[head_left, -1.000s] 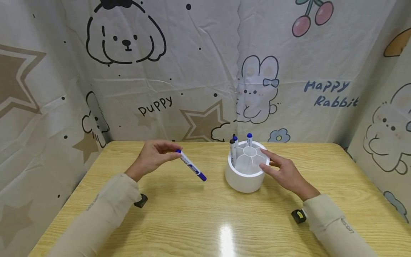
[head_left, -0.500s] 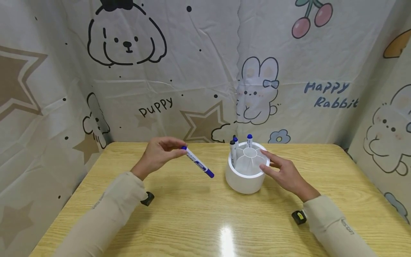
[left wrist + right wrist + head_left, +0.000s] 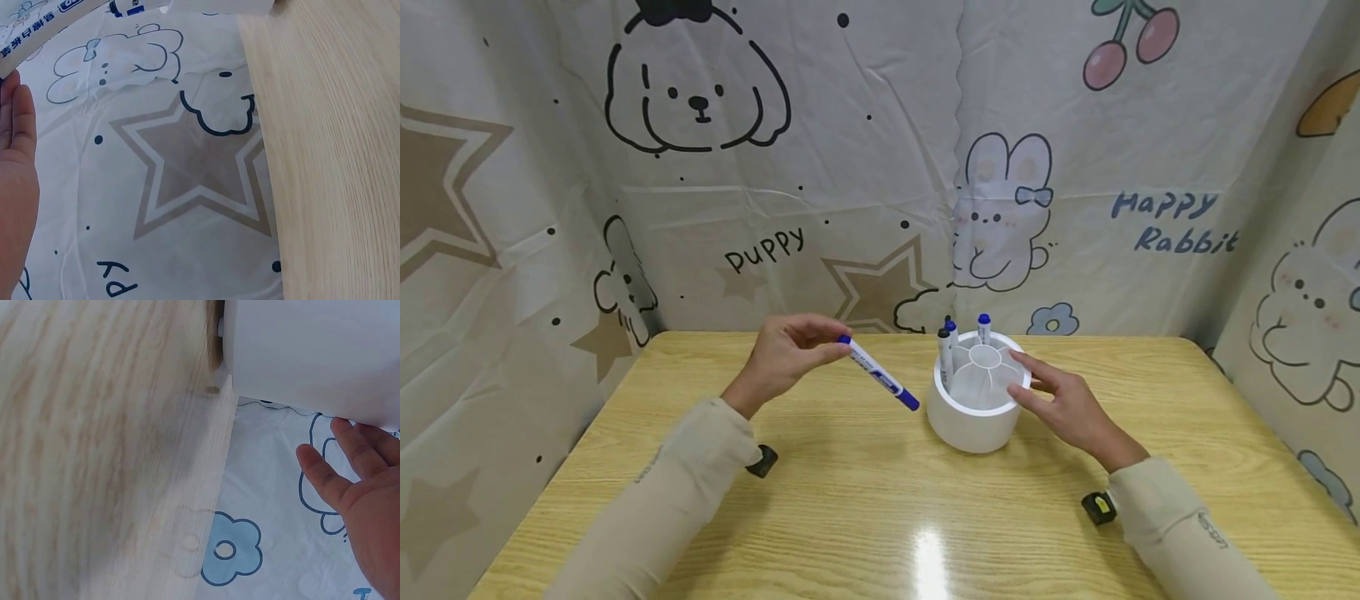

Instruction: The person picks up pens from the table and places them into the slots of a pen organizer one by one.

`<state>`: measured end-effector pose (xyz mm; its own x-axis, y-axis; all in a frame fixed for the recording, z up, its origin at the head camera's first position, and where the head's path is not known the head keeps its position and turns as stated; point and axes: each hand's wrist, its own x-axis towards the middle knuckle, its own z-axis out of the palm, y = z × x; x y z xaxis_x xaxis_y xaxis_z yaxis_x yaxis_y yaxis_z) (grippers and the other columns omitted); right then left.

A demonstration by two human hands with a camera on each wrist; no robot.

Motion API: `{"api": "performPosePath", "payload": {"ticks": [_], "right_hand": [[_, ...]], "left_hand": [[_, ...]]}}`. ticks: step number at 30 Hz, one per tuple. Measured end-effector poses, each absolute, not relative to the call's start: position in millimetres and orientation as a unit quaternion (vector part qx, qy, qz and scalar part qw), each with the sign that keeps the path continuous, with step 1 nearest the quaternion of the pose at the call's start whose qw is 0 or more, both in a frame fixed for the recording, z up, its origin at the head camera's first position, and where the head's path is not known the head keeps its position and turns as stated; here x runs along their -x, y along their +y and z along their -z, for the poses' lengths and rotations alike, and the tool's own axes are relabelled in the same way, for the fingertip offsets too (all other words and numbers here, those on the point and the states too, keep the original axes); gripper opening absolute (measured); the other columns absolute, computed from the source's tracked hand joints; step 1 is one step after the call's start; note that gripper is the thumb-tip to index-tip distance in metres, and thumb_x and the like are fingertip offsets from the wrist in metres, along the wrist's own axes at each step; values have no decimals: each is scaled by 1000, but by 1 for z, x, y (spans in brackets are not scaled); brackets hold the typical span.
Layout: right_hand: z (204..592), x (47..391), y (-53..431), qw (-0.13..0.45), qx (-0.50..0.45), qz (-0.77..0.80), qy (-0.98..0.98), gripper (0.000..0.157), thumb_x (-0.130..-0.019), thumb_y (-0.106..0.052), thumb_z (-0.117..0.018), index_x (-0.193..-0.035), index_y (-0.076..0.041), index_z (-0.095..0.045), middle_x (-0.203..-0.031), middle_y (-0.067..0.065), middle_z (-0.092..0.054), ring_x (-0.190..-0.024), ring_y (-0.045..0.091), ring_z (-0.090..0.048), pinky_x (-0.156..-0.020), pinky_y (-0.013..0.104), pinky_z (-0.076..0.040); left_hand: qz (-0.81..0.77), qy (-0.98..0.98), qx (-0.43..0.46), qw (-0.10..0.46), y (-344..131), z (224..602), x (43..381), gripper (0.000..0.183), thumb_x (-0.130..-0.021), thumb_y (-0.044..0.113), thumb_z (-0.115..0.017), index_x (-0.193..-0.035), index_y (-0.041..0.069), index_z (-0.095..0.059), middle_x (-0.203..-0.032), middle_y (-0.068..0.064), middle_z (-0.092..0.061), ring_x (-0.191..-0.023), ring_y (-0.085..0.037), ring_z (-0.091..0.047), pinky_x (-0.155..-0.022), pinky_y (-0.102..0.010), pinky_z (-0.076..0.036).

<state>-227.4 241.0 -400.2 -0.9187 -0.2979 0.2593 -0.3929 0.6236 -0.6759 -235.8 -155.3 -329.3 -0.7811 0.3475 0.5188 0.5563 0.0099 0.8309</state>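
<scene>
My left hand [image 3: 797,354] pinches a white whiteboard marker [image 3: 877,372] by one blue end. The marker slants down to the right above the table, its lower blue end just left of a round white pen holder [image 3: 973,429]. In the left wrist view, the marker's printed barrel [image 3: 47,31] crosses the top left corner above my fingers. My right hand [image 3: 1067,404] rests at the holder's right side, thumb and index fingertips at the rim, fingers fairly straight. Part of the holder's wall [image 3: 312,356] fills the top of the right wrist view, with fingertips along its edge.
Several markers stand in the holder's left and back compartments, among them a black-capped marker [image 3: 944,358] and a blue-capped marker [image 3: 984,327]. The wooden table [image 3: 835,517] meets a printed cloth [image 3: 880,167] behind. Small black cameras sit at both wrists.
My left hand has carried the marker rightward and slightly up, bringing its lower end closer to the pen holder. The right hand and the holder have stayed in place.
</scene>
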Motion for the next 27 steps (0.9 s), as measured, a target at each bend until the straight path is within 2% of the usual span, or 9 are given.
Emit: {"api": "performPosePath", "payload": {"ticks": [3, 10, 18, 22, 27], "right_hand": [[400, 227, 241, 58, -190, -389, -900, 59, -100, -28, -65, -150, -4, -44, -150, 25, -42, -123, 50, -53, -93, 58, -51], [400, 227, 241, 59, -186, -385, -902, 59, -100, -28, -65, -150, -5, -44, -150, 25, -42, -122, 51, -54, -93, 58, -51], [401, 228, 240, 72, -199, -386, -898, 59, -99, -26, -66, -149, -3, -45, -148, 26, -44, -124, 50, -53, -94, 58, -50], [401, 228, 240, 74, -200, -384, -899, 57, -99, -24, -66, -149, -3, -46, -148, 25, -45, -125, 48, -53, -95, 57, -50], [399, 226, 240, 71, -196, -385, -899, 57, -100, -23, -65, -149, -3, -45, -149, 25, -44, -125, 48, -52, -96, 57, -49]], "left_hand": [[630, -701, 323, 84, -153, 329, 236, 21, -81, -15, -74, -102, -15, -69, -99, -18, -73, -86, -13, -71, -76, -29, -60], [652, -677, 332, 81, -143, 329, 238, 21, -81, -16, -74, -101, -17, -68, -100, -24, -72, -85, -14, -71, -76, -31, -60], [660, -666, 338, 77, -133, 327, 241, 23, -81, -14, -75, -103, -16, -68, -100, -6, -75, -90, -15, -72, -78, -32, -60], [660, -667, 337, 77, -129, 326, 240, 23, -82, -15, -74, -103, -16, -67, -101, -7, -75, -91, -16, -72, -79, -33, -60], [662, -665, 335, 80, -122, 325, 242, 22, -81, -16, -73, -103, -17, -68, -101, -19, -73, -88, -15, -71, -79, -32, -60]]}}
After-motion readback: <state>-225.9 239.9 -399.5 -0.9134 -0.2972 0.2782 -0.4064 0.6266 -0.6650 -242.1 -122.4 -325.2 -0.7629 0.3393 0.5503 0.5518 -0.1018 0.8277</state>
